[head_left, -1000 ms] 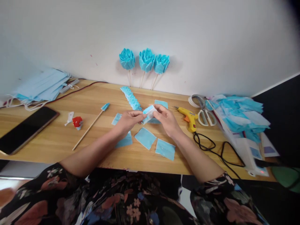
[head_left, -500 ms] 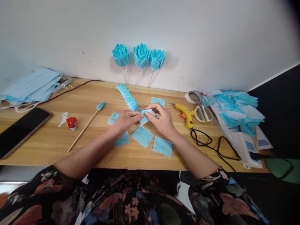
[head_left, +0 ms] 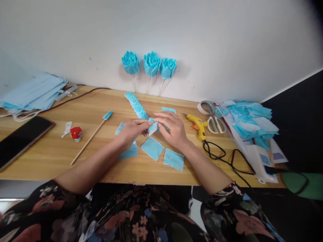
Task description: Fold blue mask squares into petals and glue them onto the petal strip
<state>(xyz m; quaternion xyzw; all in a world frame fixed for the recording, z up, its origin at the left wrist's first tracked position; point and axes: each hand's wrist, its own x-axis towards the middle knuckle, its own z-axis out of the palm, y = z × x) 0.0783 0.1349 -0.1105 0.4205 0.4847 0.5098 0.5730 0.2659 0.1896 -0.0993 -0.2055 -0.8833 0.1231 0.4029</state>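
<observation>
A small square of light-blue mask fabric [head_left: 152,129] is folded over at the top, in front of me over the table. My left hand [head_left: 133,132] pinches its left side between thumb and finger. My right hand [head_left: 173,130] closes on its right side, the fingers curved over the edge and partly hiding it. Just behind lies a row of overlapping folded blue pieces [head_left: 136,106]. Flat blue squares [head_left: 152,148] lie around my hands, among them one at the front right [head_left: 174,159]. Left of them rests a wooden stick with a rolled blue tip [head_left: 108,115].
Three blue fabric flowers [head_left: 152,64] on sticks lean against the wall. To the right are a yellow glue gun [head_left: 199,126], scissors [head_left: 216,125] and a pile of blue fabric [head_left: 252,121]. Face masks [head_left: 35,90], a phone [head_left: 24,141] and a red wrapper [head_left: 76,133] are left.
The fingers of my right hand have moved from pinching the fabric's upper corner to reaching over its right side. The fold at the top looks smaller and more gathered. The view has shifted slightly.
</observation>
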